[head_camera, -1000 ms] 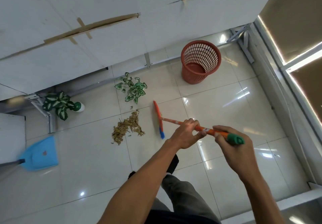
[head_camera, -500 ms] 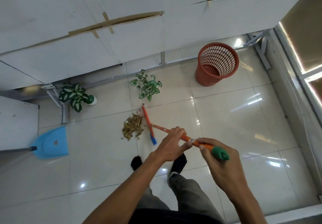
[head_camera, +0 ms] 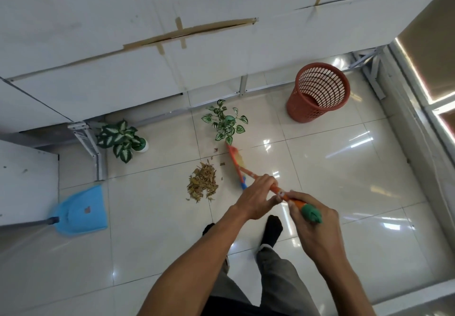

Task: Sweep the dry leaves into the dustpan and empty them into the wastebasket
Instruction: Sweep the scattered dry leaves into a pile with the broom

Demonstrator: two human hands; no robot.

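A pile of dry brown leaves (head_camera: 203,182) lies on the tiled floor, with a few loose ones scattered beyond it. Just right of the pile is the orange broom (head_camera: 236,165), its head blurred and a little apart from the leaves. My left hand (head_camera: 257,198) grips the orange handle lower down. My right hand (head_camera: 312,219) grips the handle near its green end cap. A blue dustpan (head_camera: 82,211) lies on the floor at the left, well away from the pile. The red mesh wastebasket (head_camera: 317,93) stands at the back right.
Two small potted plants (head_camera: 121,139) (head_camera: 225,122) stand near the white wall panels at the back. Metal frame legs (head_camera: 89,143) reach the floor by the left plant. My feet in black socks (head_camera: 272,229) are below the hands. A white ledge borders the right side.
The broom head has swung back to the right, away from the pile, after pushing the leaves into a tighter heap. The camera view has shifted, so everything sits further right and lower.
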